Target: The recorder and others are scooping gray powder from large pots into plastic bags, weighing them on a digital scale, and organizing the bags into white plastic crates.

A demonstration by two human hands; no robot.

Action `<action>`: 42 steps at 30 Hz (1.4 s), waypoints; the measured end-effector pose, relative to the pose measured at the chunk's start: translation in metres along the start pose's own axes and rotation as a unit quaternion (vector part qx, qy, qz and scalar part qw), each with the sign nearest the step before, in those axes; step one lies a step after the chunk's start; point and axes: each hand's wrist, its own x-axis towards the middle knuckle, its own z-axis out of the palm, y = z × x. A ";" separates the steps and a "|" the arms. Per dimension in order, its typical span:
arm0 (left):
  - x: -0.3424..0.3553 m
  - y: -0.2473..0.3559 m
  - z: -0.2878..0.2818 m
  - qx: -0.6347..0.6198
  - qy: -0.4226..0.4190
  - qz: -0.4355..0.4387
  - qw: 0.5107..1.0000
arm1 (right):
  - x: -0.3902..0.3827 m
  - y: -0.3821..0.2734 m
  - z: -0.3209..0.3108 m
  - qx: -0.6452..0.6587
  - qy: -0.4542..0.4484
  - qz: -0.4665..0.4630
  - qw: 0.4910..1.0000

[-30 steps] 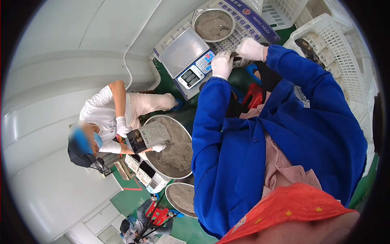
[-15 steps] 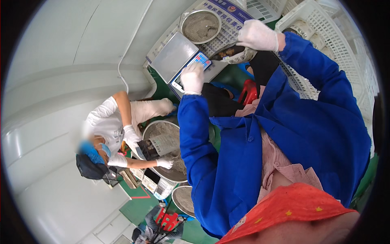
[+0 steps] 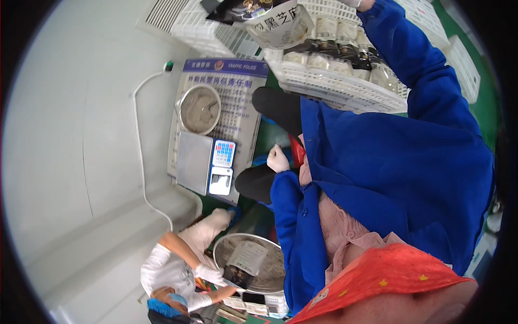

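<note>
My right hand (image 3: 352, 2), in a white glove, is cut off by the top edge, with most of its fingers out of view. Beside it a black and pale stand-up pouch (image 3: 281, 28) hangs in the air, its upper part cut off; nothing else visible supports it. Below it stands a white slatted crate (image 3: 334, 90) with several similar pouches (image 3: 345, 51) inside. My left hand (image 3: 278, 159), also gloved, is closed in a loose fist near my knees, with nothing seen sticking out of it.
On a printed board (image 3: 241, 116) stand a metal bowl (image 3: 181, 110) of grey powder and a digital scale (image 3: 194, 162). At the lower left a co-worker (image 3: 170, 272) holds a pouch (image 3: 245, 262) over a large basin (image 3: 280, 254) of powder. A white cable (image 3: 141, 156) runs along the wall.
My view has turned toward the crate. My right hand has carried the pouch away from beside the scale to above the crate. My left hand has drawn back from the scale toward my lap.
</note>
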 end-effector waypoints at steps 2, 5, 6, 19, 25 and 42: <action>-0.005 -0.014 0.003 0.014 -0.051 -0.053 0.997 | -0.009 0.017 -0.021 0.116 0.067 -0.014 0.991; 0.001 -0.013 -0.001 -0.074 -0.063 -0.078 0.992 | -0.024 0.061 -0.047 0.076 0.097 0.050 0.991; -0.003 -0.001 -0.001 -0.054 -0.082 -0.114 0.989 | -0.036 0.067 -0.060 -0.058 0.095 0.118 0.987; 0.000 0.008 0.005 -0.096 -0.154 -0.189 0.965 | -0.212 0.271 -0.124 -0.624 0.030 0.311 0.716; -0.008 -0.006 0.014 -0.110 -0.148 -0.229 0.956 | -0.266 0.317 -0.039 -0.542 -0.097 0.361 0.753; 0.014 -0.050 0.020 -0.021 -0.174 -0.225 0.958 | -0.259 0.267 0.032 -0.490 -0.330 0.284 0.755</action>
